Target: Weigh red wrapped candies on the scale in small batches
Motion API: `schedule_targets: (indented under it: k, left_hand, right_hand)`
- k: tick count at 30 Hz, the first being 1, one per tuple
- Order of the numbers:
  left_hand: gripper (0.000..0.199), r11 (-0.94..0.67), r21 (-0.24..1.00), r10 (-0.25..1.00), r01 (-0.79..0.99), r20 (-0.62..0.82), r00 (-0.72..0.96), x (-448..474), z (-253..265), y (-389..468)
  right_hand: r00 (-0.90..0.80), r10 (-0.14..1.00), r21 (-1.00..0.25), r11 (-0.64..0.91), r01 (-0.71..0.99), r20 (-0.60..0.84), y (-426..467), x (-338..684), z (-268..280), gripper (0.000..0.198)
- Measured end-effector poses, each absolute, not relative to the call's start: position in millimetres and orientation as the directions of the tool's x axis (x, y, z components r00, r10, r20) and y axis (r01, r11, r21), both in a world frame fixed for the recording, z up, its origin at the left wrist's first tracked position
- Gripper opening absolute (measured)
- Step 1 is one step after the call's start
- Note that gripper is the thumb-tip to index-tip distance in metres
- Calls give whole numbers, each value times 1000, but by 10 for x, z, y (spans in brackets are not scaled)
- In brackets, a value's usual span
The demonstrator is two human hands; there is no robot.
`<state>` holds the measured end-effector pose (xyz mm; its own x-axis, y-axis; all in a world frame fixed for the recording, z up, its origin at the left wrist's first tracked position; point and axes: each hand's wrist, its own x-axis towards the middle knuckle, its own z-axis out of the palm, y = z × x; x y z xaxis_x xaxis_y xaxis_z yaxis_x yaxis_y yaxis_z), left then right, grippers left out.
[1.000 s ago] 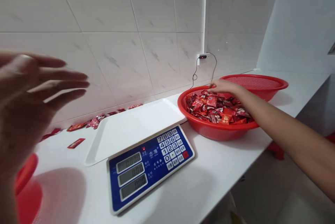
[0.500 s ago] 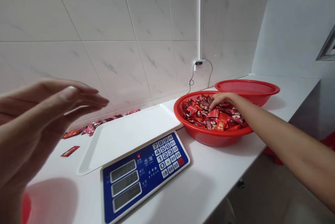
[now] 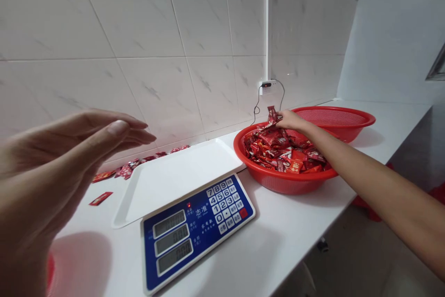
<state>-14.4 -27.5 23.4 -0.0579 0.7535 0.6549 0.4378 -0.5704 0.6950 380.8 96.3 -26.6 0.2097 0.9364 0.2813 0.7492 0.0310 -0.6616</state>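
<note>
The left hand (image 3: 76, 158) hangs above the table (image 3: 264, 246), its grip loosely curved with nothing visible in it, perhaps held off the scale so as not to load it. Loose packets (image 3: 127, 169) lie between wall (image 3: 149, 102) and tray (image 3: 177, 172). The scale (image 3: 198, 232) faces its displays toward the person, presumably for reading. Just beside the tray stands a filled basket (image 3: 288, 184), probably for easy reach. Over its red packets (image 3: 278, 155), the right hand (image 3: 287, 119) has its grip closed on held packets (image 3: 272, 115), number unclear. A second basket (image 3: 342, 131) stands behind.
</note>
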Motion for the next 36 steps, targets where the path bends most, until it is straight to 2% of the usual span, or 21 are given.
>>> schedule_targets:
  k: [3,6,8,12,15,20,24,29,36]
  left_hand:
    - [31,-567,743,770,355,632,-94,-172,236,-224]
    - [30,-568,735,771,371,633,-75,-163,232,-201]
    - [31,-572,723,765,387,640,-66,-160,216,-171]
    - [32,-547,684,762,484,646,-52,-171,173,-97]
    - [23,-562,678,765,474,644,-14,-183,172,-98]
    - [12,-585,697,772,414,635,21,-202,219,-180]
    - [8,-576,701,771,422,637,-5,-183,246,-257]
    - [9,-555,713,788,429,616,-4,-150,259,-284]
    - [6,-635,680,732,366,681,6,-247,252,-235]
  right_hand:
    - [267,918,-742,43,669,294,1021,3717,-170,25]
    - [251,920,-790,93,606,301,1062,3476,34,23]
    - [185,935,-817,154,556,302,1062,3214,169,21]
    - [-65,960,-859,273,433,272,1051,2532,220,16]
    - [-200,953,-873,292,390,229,1074,2069,21,22]
    - [-301,935,-880,296,371,187,1140,1707,-349,32]
    - [-297,938,-890,284,356,181,1124,1726,-355,38]
    - [-304,944,-891,242,385,125,1069,1735,-258,27]
    - [-198,961,-857,263,443,192,1009,1902,-22,26]
